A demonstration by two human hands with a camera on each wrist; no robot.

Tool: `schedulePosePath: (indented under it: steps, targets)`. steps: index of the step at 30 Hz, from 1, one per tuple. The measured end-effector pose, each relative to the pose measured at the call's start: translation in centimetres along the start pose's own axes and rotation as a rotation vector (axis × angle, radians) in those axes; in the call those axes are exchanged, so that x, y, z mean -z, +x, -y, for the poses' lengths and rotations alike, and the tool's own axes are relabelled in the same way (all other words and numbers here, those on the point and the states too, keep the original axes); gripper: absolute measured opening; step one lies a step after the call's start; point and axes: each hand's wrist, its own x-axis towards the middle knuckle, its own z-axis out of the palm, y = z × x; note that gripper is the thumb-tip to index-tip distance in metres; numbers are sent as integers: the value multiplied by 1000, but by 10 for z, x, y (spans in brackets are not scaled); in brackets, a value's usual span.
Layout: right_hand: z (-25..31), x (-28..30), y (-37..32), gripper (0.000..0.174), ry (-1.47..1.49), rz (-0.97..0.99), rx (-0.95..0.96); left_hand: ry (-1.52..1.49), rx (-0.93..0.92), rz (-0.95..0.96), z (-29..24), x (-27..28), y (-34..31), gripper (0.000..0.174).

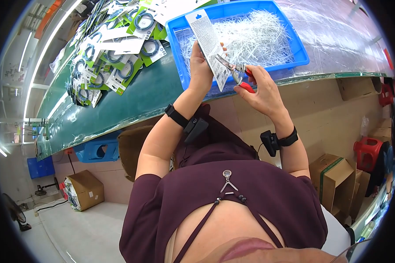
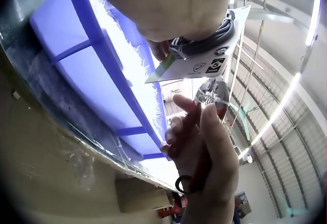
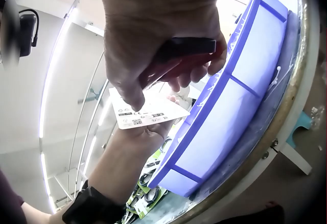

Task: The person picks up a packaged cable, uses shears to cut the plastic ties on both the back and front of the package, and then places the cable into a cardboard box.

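My left hand (image 1: 200, 70) holds a white printed card (image 1: 204, 37) upright over the near-left side of a blue bin (image 1: 289, 65). On the card's other face sits a coil of dark cable (image 2: 214, 37), seen in the left wrist view. My right hand (image 1: 264, 94) grips red-handled cutters (image 1: 246, 87), fingers and thumb wrapped about the handles. The metal head of the cutters (image 2: 212, 88) is right at the card, overlapping its lower printed part in the head view. Thin white plastic strips (image 1: 263, 37) fill much of the bin.
Carded cables (image 1: 143, 20) lie heaped on the green tabletop (image 1: 149, 101), left of the bin. Clear plastic sheeting (image 1: 333, 44) covers the table's right side. Below the table edge stand cardboard boxes (image 1: 85, 188), a blue stool (image 1: 98, 149) and a red stool (image 1: 368, 151).
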Motion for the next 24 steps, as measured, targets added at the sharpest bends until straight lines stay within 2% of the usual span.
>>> schedulePosePath:
  steps: [9,13,15,17,20,21,22,24]
  targets:
    - [-1,-3,2,52,95,56,-90,-35,22,2,3,-1,-4,40]
    - [-9,-7,-3,51,136,13,-51,8,-18,3,5,0,-4,38]
    - [-12,-4,-4,50,151,-12,-24,158,-70,-5,6,4,-2,37]
    - [-12,3,-8,49,253,54,-158,231,-97,-7,3,10,-1,37]
    - [-23,15,-11,48,292,89,-274,365,120,-35,-18,25,-2,37]
    - [-28,20,-12,48,285,93,-324,361,121,-29,-23,26,-2,37]
    - [-31,23,-14,48,279,99,-375,242,201,7,-31,26,-3,37]
    - [-36,26,-16,48,226,47,-357,1,352,67,-42,25,-7,36]
